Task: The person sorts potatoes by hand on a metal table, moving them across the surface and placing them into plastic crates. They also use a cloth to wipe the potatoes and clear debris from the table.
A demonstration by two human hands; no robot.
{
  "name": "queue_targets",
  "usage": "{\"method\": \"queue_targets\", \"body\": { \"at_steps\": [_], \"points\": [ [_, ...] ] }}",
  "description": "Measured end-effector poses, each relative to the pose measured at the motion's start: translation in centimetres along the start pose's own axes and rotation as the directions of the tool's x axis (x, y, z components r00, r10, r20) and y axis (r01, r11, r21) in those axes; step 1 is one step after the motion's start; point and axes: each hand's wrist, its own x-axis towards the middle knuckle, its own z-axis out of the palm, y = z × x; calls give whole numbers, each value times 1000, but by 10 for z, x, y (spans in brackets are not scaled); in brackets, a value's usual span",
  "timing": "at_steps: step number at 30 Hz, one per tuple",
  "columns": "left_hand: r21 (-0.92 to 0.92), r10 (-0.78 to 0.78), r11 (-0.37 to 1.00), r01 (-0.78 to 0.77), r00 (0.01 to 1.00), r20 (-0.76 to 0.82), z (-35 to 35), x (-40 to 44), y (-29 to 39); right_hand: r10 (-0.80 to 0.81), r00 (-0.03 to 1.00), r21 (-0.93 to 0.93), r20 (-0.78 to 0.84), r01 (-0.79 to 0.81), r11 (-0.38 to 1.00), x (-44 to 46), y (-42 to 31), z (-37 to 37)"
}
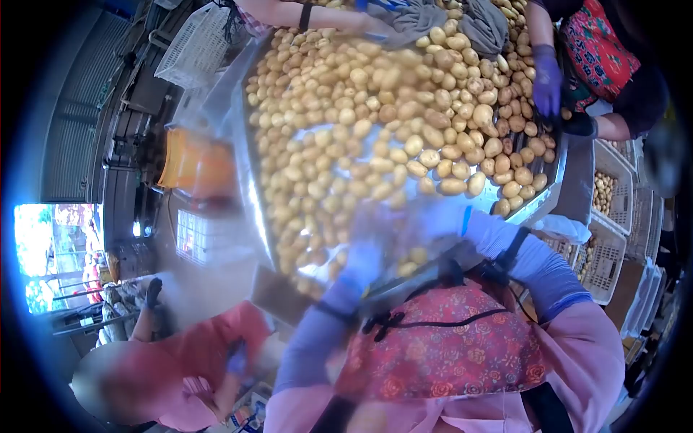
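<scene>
Small yellow potatoes (317, 79) cover most of a metal sorting table (253, 195) in front of me. Both my forearms, in light purple sleeves, reach over its near edge. My left hand (372, 224) is smeared by motion among the potatoes at the near side. Close beside it, my right hand (437, 220) is blurred too. The fingers of neither hand can be made out, and whether they hold a potato is hidden by the blur. Bare whitish table surface (317, 137) shows between potatoes beyond my hands.
A person's purple-gloved hand (547, 86) is at the far right of the table; another person's arm (332, 18) reaches in from the far side. Grey cloth (482, 25) lies there. Crates (610, 260) stand right, an orange container (198, 162) left. A person in red (209, 346) is lower left.
</scene>
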Motion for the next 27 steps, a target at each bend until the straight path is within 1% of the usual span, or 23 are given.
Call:
{"method": "queue_targets", "body": {
  "at_steps": [1, 2, 3, 4, 5, 6, 7, 9, 10, 11, 12, 13, 14, 15, 17, 18, 20, 21, 22, 23, 25, 26, 27],
  "points": [
    [-23, 84, 996, -82, 991, 100, -13, -2, 7, 105, 992, 101, 66, -111, 989, 6, 2, -24],
    [-52, 173, 985, -165, 963, 208, -18, -5, 9, 140, 987, 7, -79, -140, 990, 19, 1, -48],
    [31, 84, 996, -88, 992, 90, -17, -3, 2, 173, 960, -74, -222, -193, 978, 32, 0, -72],
    [103, 1, 995, 4, 999, -41, -10, 3, -11, 18, 889, -155, -457, -100, 983, 48, 18, -81],
    [164, -79, 980, 108, 982, -174, -1, 6, -21, 85, 888, -86, -453, -139, 987, 74, 46, -78],
    [61, -154, 983, 175, 953, -260, 12, 13, -20, 140, 905, -159, -401, -219, 963, 92, 49, -75],
    [85, -190, 973, 213, 956, -221, 10, 27, -7, 194, 917, -239, -347, -287, 928, 110, 51, -73],
    [126, -262, 952, 281, 954, -145, 0, 55, 17, 355, 916, -660, -186, -384, 646, 128, 22, -83],
    [134, -127, 979, 156, 971, -201, 0, 61, 12, 460, 846, -335, -270, -530, 779, 127, 20, -75],
    [147, 11, 989, 27, 967, -254, 2, 65, 5, 554, 757, 41, -348, -578, 815, 125, 15, -68],
    [168, 152, 980, -104, 940, -305, 2, 71, -4, 646, 708, 355, -285, -548, 758, 110, 13, -64],
    [101, 88, 993, -55, 929, -360, 2, 82, -18, 714, 671, 629, -200, -471, 619, 97, 16, -67],
    [29, 16, 1000, -5, 912, -409, 2, 94, -36, 285, 923, -247, -260, -349, 904, 85, 44, -63],
    [-49, -63, 998, 46, 892, -447, 1, 104, -47, 201, 917, -156, -345, -267, 951, 69, 56, -56],
    [48, -117, 990, 130, 968, -223, -4, 135, -58, 62, 850, 9, -523, -67, 998, 39, 61, -41],
    [29, -139, 989, 146, 977, -161, -3, 144, -61, 168, 809, 292, -563, 5, 956, 28, 60, -39],
    [-74, -178, 982, 171, 980, -91, -3, 159, -69, 402, 738, 745, -543, 202, 636, 4, 48, -42],
    [-155, -191, 972, 176, 978, -85, -3, 161, -72, 506, 756, 882, -415, 199, 427, -13, 38, -44],
    [-338, -181, 934, 116, 969, -167, -14, 157, -66, 574, 772, 961, -273, 198, 191, -32, 25, -47],
    [-742, -314, 664, 90, 934, -169, -31, 152, -39, 605, 786, 978, -127, 201, -56, -47, 13, -49],
    [-829, -162, 543, -136, 952, -262, -12, 142, 22, 457, 889, 914, 0, 186, -361, -72, -4, -53],
    [-640, -6, 750, -168, 965, -261, -21, 130, 62, 356, 932, 851, 63, 136, -507, -84, -12, -46],
    [-375, 153, 895, -243, 955, -254, -31, 118, 102, 476, 870, 956, -128, 235, -173, -97, -17, -31]
  ]
}}
